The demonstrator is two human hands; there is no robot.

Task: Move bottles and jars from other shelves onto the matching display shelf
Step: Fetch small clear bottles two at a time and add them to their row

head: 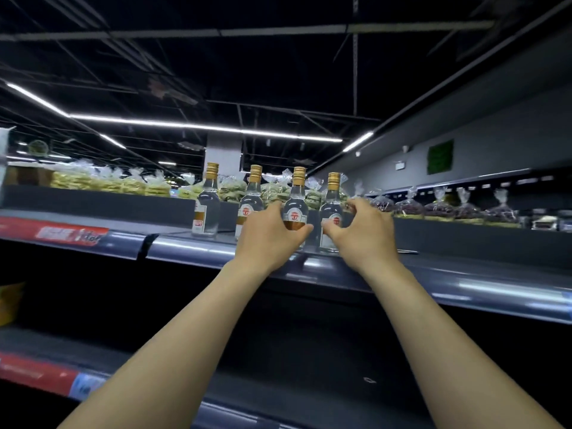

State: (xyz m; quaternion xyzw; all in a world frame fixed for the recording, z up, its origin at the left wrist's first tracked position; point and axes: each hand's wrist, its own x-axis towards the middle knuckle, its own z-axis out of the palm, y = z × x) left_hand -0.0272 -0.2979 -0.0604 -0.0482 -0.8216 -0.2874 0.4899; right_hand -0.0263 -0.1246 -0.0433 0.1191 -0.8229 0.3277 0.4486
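Note:
Several clear glass bottles with gold caps and red-and-white labels stand in a row on the top shelf (pixel 192 247). My left hand (pixel 270 233) wraps around the third bottle (pixel 296 199), with the thumb across its front. My right hand (pixel 365 230) cups the rightmost bottle (pixel 332 202). Its thumb touches the label, and its fingers are curled just to the right with a small gap. The first bottle (pixel 206 202) and the second bottle (pixel 252 199) stand free to the left.
Behind the bottles a dark divider holds rows of bagged goods: pale green ones (pixel 105 182) on the left, dark ones (pixel 439 207) on the right. Red price strips (pixel 71 235) run along the shelf edges. The lower shelves (pixel 309 335) are dark.

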